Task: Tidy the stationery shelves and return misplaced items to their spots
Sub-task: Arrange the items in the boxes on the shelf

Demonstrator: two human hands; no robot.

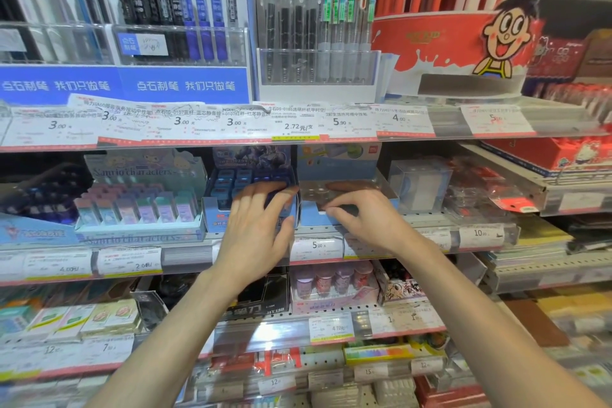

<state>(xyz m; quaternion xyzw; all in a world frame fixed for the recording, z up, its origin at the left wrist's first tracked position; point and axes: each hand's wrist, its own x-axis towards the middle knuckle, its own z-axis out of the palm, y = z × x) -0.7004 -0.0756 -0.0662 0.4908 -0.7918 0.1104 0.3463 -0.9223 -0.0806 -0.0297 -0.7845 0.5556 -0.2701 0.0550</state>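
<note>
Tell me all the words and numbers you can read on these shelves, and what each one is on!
"Sanrio characters": pastel display box, second shelf.
"点石制笔 我们只做笔": blue pen-rack banner.
"3.00": price tag.
"2.72元/支": price tag.
"5.90": price tag.
"10.00": price tag.
"5.00": price tag between the hands.
Small print on the tags: too blurred.

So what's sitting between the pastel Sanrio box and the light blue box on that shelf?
In the head view, a dark blue display box of small blue items sits between the Sanrio box and the light blue box; the left hand partly covers it.
</note>
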